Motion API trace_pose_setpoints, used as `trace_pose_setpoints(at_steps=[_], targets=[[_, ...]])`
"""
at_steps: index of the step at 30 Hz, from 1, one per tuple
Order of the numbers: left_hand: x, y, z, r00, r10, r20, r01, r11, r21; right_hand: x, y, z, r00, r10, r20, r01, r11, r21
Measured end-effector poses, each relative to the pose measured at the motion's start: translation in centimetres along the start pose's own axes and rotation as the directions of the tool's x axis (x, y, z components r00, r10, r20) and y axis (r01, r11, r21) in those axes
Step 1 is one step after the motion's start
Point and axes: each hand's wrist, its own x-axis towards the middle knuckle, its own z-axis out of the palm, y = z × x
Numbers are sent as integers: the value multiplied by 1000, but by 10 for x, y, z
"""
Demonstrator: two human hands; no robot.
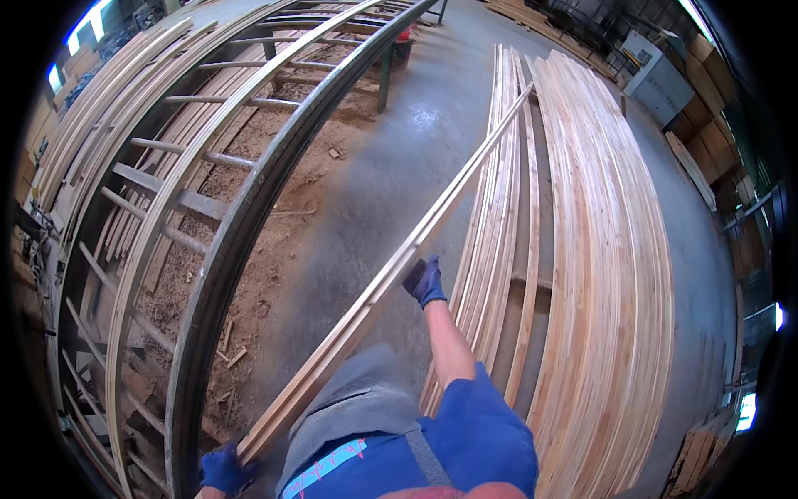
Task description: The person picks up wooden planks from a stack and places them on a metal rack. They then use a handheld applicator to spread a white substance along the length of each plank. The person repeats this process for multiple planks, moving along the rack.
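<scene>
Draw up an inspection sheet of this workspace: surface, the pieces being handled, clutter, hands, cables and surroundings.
Surface: smooth grey floor, with brown sawdust spread beneath and beside the rack.
Job's things: one long pale wooden strip, slanting from lower left to upper right; a wide layer of pale wooden boards lies to the right.
Clutter: small pale wood scraps in the sawdust.
Grips: left grip, blue-gloved, at the strip's near end; right grip, blue-gloved, beside its middle; finger closure cannot be told.
Cables: nothing seen.
Surroundings: long grey metal rack with crossbars on the left; pale grey boxy cabinet at upper right.
</scene>
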Motion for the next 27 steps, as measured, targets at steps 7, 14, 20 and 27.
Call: trace_pose_setpoints(at_steps=[7,14,20,27], targets=[[22,0,-37,980,-196,-25,196,981,-7,125,-61,-3,981,-148,-122,151,988,17],[2,-6,-18,888,-453,80,436,885,163,129,-44,-6,938,-183,-295,169,983,-74],[7,-13,-7,842,-523,130,482,839,253,63,-45,77,917,109,-383,-97,994,53],[24,-49,18,892,6,-451,230,854,467,111,-30,59,980,128,-150,-107,984,139]])
